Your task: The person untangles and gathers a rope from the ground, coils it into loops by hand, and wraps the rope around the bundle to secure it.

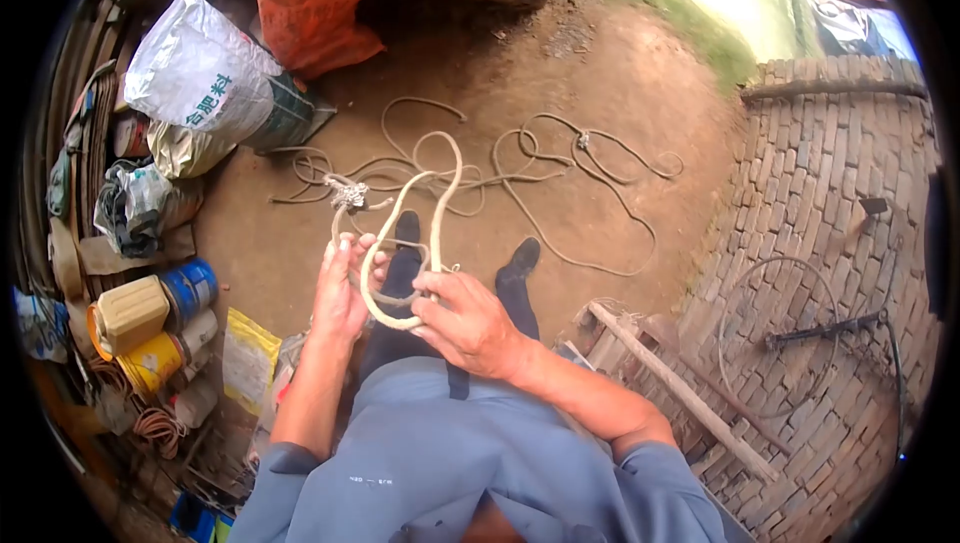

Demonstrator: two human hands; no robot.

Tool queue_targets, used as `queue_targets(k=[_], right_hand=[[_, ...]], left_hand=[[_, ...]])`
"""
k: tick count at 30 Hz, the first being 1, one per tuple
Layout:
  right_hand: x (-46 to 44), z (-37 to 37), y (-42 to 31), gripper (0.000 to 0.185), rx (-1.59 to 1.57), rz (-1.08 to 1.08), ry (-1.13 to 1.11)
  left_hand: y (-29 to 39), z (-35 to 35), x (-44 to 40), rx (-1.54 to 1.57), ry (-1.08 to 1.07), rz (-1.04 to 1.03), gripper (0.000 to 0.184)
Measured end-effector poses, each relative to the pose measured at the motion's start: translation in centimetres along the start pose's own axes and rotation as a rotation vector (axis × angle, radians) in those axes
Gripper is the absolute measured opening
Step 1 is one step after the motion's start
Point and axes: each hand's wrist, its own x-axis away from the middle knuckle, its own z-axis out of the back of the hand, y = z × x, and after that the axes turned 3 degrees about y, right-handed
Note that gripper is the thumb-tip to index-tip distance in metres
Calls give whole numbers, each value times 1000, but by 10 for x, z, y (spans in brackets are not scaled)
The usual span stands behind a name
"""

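Observation:
A pale rope (397,205) is bent into loops in front of my waist. My right hand (465,323) is closed on it, thumb and fingers pinching the rope where strands cross. My left hand (347,283) is also closed around part of the rope, its fingertips curled upward. Just above the left hand a frayed, whitish knot (348,193) stands out on the rope. More of the same rope (640,233) lies in loose coils on the dirt floor, with a second small knot (583,141) in it.
At the left stand a white fertilizer sack (205,68), an orange sack (310,3), a beige jerrycan (133,314) and a blue bucket (190,288). A wooden pole (685,393) leans at the right near a brick wall (800,193), where a wire hoop (722,333) hangs.

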Motion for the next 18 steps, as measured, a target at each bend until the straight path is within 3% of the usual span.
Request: queue_targets(k=[4, 9, 12, 15, 18], right_hand=[[-15, 14, -26, 40, -91, 82, -47], [-35, 39, -63, 40, -146, 145, 64], [-51, 57, -87, 28, -458, 21, 169], [-72, 81, -93, 22, -439, 150, 174], [-90, 84, -106, 27, -866, 75, 286]], left_hand=[[14, 0, 22, -106, 1, -49, 19], [41, -20, 50, -283, -194, -163, 22], [50, -46, 72, -295, -283, -212, 20], [65, -68, 99, -604, -400, -281, 23], [81, -72, 109, -749, -504, -328, 25]])
